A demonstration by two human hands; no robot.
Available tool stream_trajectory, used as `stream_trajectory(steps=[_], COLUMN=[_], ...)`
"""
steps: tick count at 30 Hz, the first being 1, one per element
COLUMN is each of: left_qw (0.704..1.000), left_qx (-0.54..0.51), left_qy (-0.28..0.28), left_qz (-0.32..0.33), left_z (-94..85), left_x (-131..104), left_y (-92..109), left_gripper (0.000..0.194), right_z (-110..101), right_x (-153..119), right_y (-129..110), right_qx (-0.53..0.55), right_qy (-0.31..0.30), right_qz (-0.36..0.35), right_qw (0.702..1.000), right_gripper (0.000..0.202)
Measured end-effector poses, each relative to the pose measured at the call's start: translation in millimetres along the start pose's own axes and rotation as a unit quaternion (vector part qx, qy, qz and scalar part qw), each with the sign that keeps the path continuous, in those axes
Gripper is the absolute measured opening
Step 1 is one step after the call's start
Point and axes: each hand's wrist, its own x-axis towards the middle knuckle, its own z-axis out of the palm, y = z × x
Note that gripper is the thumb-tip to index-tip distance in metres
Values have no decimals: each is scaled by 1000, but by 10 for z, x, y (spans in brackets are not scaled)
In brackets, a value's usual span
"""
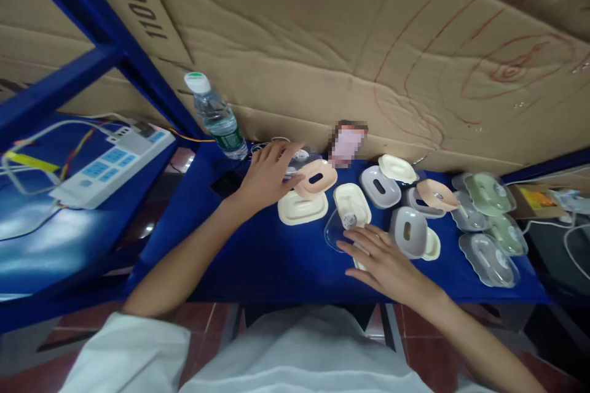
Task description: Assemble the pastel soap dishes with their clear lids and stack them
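Currently, your left hand [271,175]: it is reaching over a clear cover [302,161], with the thumb near the peach slotted piece [328,179]; whether it is gripping, I cannot tell.
Your right hand [375,252]: its fingers are lying spread above a cream piece [359,264]; its grip is also hiding from view.
Peach slotted piece: it is overlapping a cream dish [302,215] on the blue desk [271,261].
Crowded plastics: they are overlapping, so one careless pull could be sliding the neighbours or scratching the clear plastic.
Water bottle [221,123]: it is standing near your left hand; a backward knock could be tipping it.
Cardboard [295,43] writing: "1100X3" is showing, its last character partly cut off.
Round sticker [349,221], bottle label: both are staying unreadable.
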Motion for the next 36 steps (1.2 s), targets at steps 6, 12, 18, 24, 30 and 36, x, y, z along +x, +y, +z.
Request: stream_trajectory(steps=[6, 12, 18, 24, 30, 36], left_qw=[997, 997, 999, 989, 960, 969], left_qx=[35, 15, 31, -37, -54, -1], left_qy=[7, -71, 10, -47, -117, -118], left_qz=[-68, 5, 9, 134, 247, 217], left_z=[334, 315, 255, 596, 992, 1157], left_x=[49, -24, -636, -1486, -1099, -1203], left_y=[-44, -109, 248, 1229, 1930, 1947], left_gripper=[57, 77, 68, 45, 47, 23], right_z=[550, 820, 541, 224, 468, 688], right_x=[-243, -80, 198, -333, -1246, -1429], right_y=[-40, 162, 363, 365, 209, 158], right_qx=[-66, -96, -93, 3, -48, -82], right_qy=[19, 84, 99, 189, 336, 302], right_qz=[32, 17, 55, 89, 283, 370], right_qw=[997, 992, 989, 978, 897, 875], right_gripper=[50, 49, 53, 55, 33, 40])
